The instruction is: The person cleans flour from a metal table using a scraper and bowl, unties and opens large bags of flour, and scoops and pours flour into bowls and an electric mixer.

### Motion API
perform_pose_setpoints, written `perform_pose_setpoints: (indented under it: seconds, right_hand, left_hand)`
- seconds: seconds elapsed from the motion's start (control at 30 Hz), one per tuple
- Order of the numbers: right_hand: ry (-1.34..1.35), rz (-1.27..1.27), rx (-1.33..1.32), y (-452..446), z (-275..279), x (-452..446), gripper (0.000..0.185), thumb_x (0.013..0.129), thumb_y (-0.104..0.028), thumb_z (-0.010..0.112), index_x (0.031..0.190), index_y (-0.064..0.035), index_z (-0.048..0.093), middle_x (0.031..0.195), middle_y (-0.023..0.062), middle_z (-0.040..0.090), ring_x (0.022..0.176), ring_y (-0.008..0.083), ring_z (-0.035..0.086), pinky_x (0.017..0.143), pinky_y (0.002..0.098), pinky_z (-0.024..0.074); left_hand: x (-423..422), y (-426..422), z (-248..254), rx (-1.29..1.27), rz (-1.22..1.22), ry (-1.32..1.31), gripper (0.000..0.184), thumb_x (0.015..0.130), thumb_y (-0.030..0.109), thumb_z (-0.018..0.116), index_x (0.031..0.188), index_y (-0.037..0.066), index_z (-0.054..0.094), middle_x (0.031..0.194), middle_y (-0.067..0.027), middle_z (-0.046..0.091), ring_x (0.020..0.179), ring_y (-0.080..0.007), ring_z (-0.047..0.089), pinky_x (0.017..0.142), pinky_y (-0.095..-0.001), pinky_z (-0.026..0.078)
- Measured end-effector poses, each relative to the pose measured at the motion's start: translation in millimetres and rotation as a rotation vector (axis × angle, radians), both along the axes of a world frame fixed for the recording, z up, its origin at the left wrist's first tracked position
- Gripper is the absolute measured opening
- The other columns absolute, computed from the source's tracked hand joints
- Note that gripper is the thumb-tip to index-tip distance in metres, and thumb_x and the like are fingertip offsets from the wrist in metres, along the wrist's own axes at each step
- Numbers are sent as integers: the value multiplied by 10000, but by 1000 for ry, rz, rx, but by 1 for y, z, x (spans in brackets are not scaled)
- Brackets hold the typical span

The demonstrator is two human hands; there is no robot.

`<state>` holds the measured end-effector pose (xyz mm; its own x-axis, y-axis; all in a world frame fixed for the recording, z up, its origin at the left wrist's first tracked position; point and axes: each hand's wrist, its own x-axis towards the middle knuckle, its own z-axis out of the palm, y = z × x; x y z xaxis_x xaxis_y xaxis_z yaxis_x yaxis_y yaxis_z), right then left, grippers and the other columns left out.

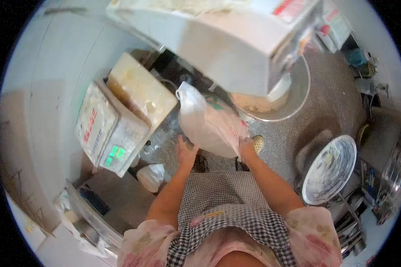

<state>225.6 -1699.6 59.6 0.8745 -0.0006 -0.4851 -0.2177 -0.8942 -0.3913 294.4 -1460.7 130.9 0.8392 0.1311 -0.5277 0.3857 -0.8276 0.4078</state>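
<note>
In the head view, a plump white plastic sack with red and green print is held in front of my apron. Its top end is gathered and points away from me, to the upper left. My left hand is at the sack's lower left edge, with part of the fingers hidden by it. Gripping the lower right corner is my right hand. Beyond the sack stands a wide metal bowl with pale, floury contents, partly under a large white machine. What the sack holds is hidden.
A flour-dusted scale with a green lit display stands at left, beside a cream-coloured box. A small white bag lies below them. At right a round, white-smeared basin leans tilted near metal utensils. A yellow clog shows on the floor.
</note>
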Motion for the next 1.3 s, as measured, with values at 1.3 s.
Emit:
perform_pose_setpoints:
  seconds: [1.3]
  right_hand:
    - [-198, -580, 286, 127, -224, 61, 541, 682, -203, 592, 1180, -43, 454, 1161, 159, 496, 1105, 304, 439, 952, 352, 324]
  left_hand:
    - [127, 7, -318, 13, -660, -605, 399, 798, 345, 460, 1091, 75, 481, 1084, -136, 493, 1030, -264, 451, 865, -364, 354]
